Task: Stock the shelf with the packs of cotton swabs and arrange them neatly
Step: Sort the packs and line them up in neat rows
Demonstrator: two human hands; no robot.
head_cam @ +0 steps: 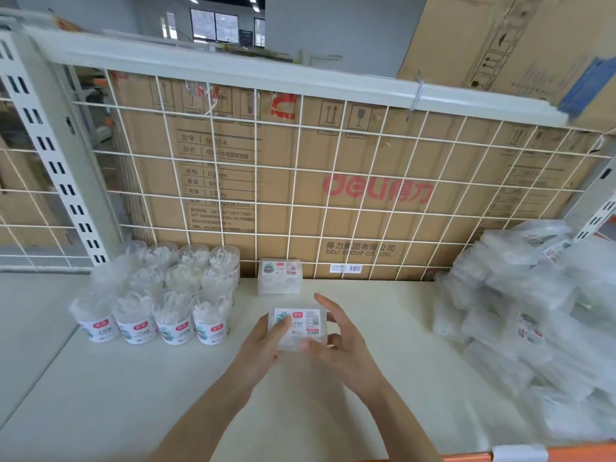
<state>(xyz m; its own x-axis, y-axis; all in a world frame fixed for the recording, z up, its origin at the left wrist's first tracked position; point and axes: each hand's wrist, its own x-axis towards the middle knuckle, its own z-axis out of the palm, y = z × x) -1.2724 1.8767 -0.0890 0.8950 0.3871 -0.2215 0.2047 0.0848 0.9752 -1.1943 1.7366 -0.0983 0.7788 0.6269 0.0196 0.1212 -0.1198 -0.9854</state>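
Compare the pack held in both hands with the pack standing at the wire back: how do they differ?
The held pack is gripped by the left hand and right hand above the shelf; the back pack rests untouched against the wire grid. The held one is nearer. Both are clear, with similar labels.

- A pale off-white shelf board (133, 395) fills the foreground, with an orange front edge (566, 453) at bottom right.
- A white wire grid back panel (300, 195) stands behind it, under a pale metal top rail (233, 65).
- A white slotted metal upright (56, 161) rises on the left.
- Large brown cardboard cartons (333, 155) with red lettering sit behind the grid.
- Dark windows (213, 26) and grey walls (333, 25) show far back.
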